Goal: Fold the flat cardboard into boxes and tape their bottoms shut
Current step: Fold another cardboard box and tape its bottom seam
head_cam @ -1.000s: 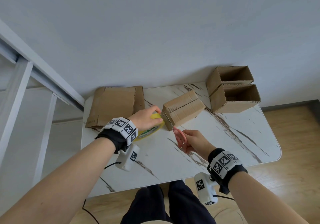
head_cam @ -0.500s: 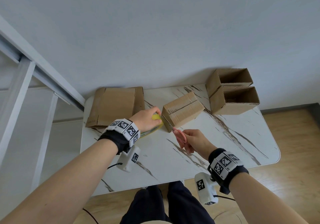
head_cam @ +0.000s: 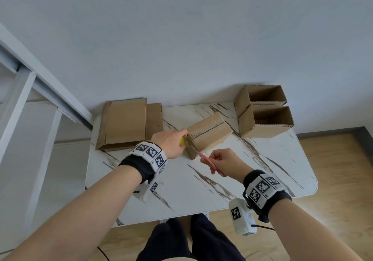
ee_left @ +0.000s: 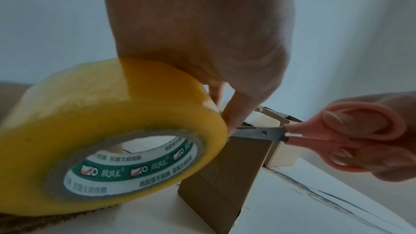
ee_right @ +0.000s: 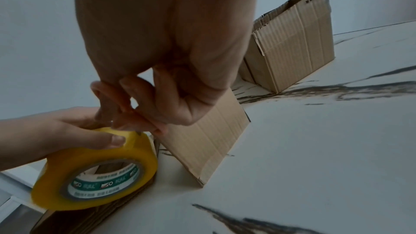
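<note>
Since earlier, scissor blades have reached the tape roll. On the marbled surface point(head_cam: 252, 172): two open corrugated boxes point(head_cam: 264, 117), one closed box point(head_cam: 207, 134) just beyond both hands. Left hand point(head_cam: 171, 144) grips one yellow tape roll point(ee_left: 108, 136); right hand point(head_cam: 226, 162) fingers curl through pink scissors point(ee_left: 337, 136).

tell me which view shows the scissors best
The left wrist view: the scissors show whole, pink handles in the right hand. The head view shows only a sliver; in the right wrist view the hand hides them.
</note>
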Demonstrator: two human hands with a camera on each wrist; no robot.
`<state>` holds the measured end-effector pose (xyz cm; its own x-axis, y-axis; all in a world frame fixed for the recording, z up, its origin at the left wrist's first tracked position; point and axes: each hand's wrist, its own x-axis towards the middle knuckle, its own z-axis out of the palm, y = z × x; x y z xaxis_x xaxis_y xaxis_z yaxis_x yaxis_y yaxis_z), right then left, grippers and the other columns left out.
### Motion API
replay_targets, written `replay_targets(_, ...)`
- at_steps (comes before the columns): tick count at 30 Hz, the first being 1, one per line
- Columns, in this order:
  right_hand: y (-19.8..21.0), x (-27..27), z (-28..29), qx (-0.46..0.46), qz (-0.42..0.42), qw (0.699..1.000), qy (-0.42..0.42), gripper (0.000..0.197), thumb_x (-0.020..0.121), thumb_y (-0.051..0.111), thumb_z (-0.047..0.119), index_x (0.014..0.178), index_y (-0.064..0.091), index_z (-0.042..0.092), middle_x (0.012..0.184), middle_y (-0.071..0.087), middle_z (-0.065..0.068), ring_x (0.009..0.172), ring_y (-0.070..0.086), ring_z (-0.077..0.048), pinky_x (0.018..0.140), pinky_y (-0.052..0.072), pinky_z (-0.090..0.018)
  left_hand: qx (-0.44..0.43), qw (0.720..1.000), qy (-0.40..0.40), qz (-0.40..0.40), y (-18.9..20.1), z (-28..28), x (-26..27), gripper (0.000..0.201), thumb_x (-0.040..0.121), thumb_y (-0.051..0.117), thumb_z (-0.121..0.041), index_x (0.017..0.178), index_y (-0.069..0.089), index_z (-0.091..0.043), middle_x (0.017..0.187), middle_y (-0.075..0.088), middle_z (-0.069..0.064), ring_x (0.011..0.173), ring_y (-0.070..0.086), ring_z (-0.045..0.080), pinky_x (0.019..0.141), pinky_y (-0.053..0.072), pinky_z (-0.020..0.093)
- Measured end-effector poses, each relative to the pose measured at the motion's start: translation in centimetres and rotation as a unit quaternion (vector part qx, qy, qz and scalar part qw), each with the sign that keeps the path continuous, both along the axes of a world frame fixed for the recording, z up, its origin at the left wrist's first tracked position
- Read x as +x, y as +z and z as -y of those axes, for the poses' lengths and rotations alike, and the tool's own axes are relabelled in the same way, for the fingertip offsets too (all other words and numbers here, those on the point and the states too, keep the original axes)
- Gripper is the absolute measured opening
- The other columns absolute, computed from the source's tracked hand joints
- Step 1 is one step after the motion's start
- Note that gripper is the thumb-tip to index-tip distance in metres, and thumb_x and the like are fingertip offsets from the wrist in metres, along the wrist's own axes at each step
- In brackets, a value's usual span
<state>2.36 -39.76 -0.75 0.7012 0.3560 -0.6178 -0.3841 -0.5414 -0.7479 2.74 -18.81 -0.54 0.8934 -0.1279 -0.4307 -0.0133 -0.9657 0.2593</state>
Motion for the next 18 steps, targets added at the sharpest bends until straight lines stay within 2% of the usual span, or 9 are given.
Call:
replay_targets(4, 0.1, 0.6, 0.7, -0.010, 0.006, 1.000, 0.024, 0.039, 0.082, 0.071, 0.030, 0.087, 0.066, -0.009, 0.061, 0.063, -0.008, 0.041, 0.039, -0.009, 0.042, 0.034, -0.020, 0.023, 1.000, -0.012, 0.008, 0.3, 1.0, 0.0, 0.034, 0.093, 0.044, -0.036, 0.126, 0.040, -0.031, 0.110, 0.057, 0.005, 0.079, 0.055, 0.025, 0.066, 0.042, 0.031)
replay_targets(9, 0.6, 1.4, 1.4, -0.026, 0.020, 0.998, 0.061, 0.033, 0.082, 0.071, 0.035, 0.067, 0.061, 0.008, 0.058, 0.063, -0.006, 0.040, 0.039, -0.010, 0.042, 0.034, -0.019, 0.042, 0.999, -0.005, 0.001, 0.6, 2.4, -0.2, 0.036, 0.091, 0.044, -0.032, 0.126, 0.038, -0.030, 0.106, 0.054, 0.007, 0.080, 0.060, 0.027, 0.073, 0.051, 0.038)
replay_targets(12, 0.9, 2.0, 1.8, -0.035, 0.022, 0.996, 0.076, 0.033, 0.082, 0.071, 0.036, 0.067, 0.061, 0.008, 0.062, 0.065, -0.011, 0.042, 0.039, -0.011, 0.042, 0.035, -0.020, 0.034, 0.999, 0.006, 0.003, 0.6, 2.9, 0.0, 0.035, 0.091, 0.045, -0.032, 0.126, 0.038, -0.032, 0.106, 0.054, 0.006, 0.081, 0.059, 0.026, 0.071, 0.049, 0.037)
replay_targets(14, 1.0, 2.1, 2.2, -0.024, 0.003, 0.998, 0.064, 0.033, 0.083, 0.070, 0.033, 0.071, 0.064, 0.003, 0.070, 0.065, -0.020, 0.043, 0.038, -0.013, 0.042, 0.034, -0.021, -0.001, 0.999, 0.035, -0.012, 0.3, 2.9, 0.1, 0.034, 0.089, 0.045, -0.031, 0.123, 0.041, -0.032, 0.103, 0.056, 0.004, 0.081, 0.059, 0.025, 0.065, 0.044, 0.032)
replay_targets(15, 0.9, 2.1, 2.4, -0.020, -0.005, 0.998, 0.055, 0.034, 0.083, 0.069, 0.033, 0.073, 0.065, 0.000, 0.072, 0.065, -0.020, 0.043, 0.038, -0.013, 0.042, 0.034, -0.021, -0.029, 0.998, 0.058, -0.027, 0.0, 2.9, 0.2, 0.033, 0.088, 0.046, -0.030, 0.121, 0.042, -0.031, 0.099, 0.058, 0.003, 0.080, 0.058, 0.023, 0.062, 0.042, 0.030)
replay_targets(18, 0.3, 1.9, 2.7, 0.004, -0.031, 0.999, 0.020, 0.034, 0.086, 0.067, 0.031, 0.062, 0.061, 0.008, 0.062, 0.062, -0.012, 0.041, 0.038, -0.014, 0.041, 0.032, -0.020, -0.132, 0.978, 0.135, -0.083, -0.7, 2.9, 0.1, 0.035, 0.085, 0.050, -0.026, 0.119, 0.045, -0.026, 0.094, 0.058, -0.001, 0.079, 0.057, 0.021, 0.061, 0.040, 0.028)
